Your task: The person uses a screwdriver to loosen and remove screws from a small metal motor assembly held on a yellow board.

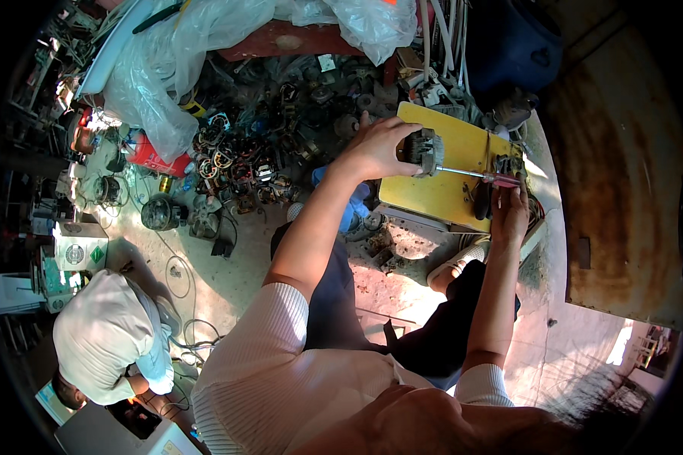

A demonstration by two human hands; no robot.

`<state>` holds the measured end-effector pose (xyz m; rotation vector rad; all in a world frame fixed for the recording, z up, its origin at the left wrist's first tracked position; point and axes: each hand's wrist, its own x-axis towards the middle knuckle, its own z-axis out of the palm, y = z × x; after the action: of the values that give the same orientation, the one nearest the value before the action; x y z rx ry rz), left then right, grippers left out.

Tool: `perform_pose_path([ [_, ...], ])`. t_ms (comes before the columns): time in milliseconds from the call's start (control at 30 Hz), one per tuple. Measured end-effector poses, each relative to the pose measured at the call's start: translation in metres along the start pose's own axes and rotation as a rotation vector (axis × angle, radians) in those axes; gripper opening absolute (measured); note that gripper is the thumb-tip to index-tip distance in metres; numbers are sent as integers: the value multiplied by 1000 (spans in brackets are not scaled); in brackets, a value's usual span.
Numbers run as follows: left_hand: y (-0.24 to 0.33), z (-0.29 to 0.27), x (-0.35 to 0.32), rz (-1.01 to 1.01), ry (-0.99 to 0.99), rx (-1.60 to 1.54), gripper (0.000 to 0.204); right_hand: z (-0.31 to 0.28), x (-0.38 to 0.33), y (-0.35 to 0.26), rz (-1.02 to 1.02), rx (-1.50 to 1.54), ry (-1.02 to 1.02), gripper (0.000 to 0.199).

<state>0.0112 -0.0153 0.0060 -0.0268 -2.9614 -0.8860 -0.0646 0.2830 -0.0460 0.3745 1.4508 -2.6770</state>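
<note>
Works above a pale, sunlit concrete floor (539,356). Has a tall, rust-stained brown panel (622,167) along the right edge of the view. Faces a wide, jumbled heap of motor parts (262,152), full of wound coils and dark metal, spread ahead and to the left. Looks across at crumpled clear plastic sheeting (152,83) on the far side of the heap. Shares the space with a co-worker (102,334) in a pale top, bent over at lower left, well apart. Has a dark blue barrel (512,49) at far right, near the panel, and a small yellow-topped table (425,199) directly ahead. Has also a red container (155,155) amid the clutter on the left.

Reaches to the table with the left hand (378,150), thumb and fingers parted just to the width of a round, ridged, grey-and-dark motor piece (426,152), gripping it from opposite sides over the yellow top. Curls the fingers of the right hand (511,208) closed around the reddish handle of a screwdriver (501,180), by the table's right side. Points its metal shaft leftward, tip at the motor piece; cannot tell whether seated in a screw. Has a small dark tool (482,201) just beside the right hand, too shadowed to identify.
</note>
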Motion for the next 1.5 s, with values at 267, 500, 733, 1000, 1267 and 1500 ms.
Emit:
perform_pose_path([
  [267,0,-1,1,4,-2,-37,83,-22,14,5,4,12,-79,40],
  [500,-1,-1,-1,-7,-8,-26,82,-14,10,3,1,2,-56,38],
  [733,-1,1,-1,1,5,7,80,-26,23,13,-1,86,-152,37],
  [1000,1,-2,-1,11,4,9,80,-21,19,8,56,50,-62,39],
  [1267,-1,0,-1,13,14,31,80,-10,10,9,14,28,-60,40],
  [1500,-1,0,1,12,2,30,81,-18,17,12,13,55,-61,43],
])
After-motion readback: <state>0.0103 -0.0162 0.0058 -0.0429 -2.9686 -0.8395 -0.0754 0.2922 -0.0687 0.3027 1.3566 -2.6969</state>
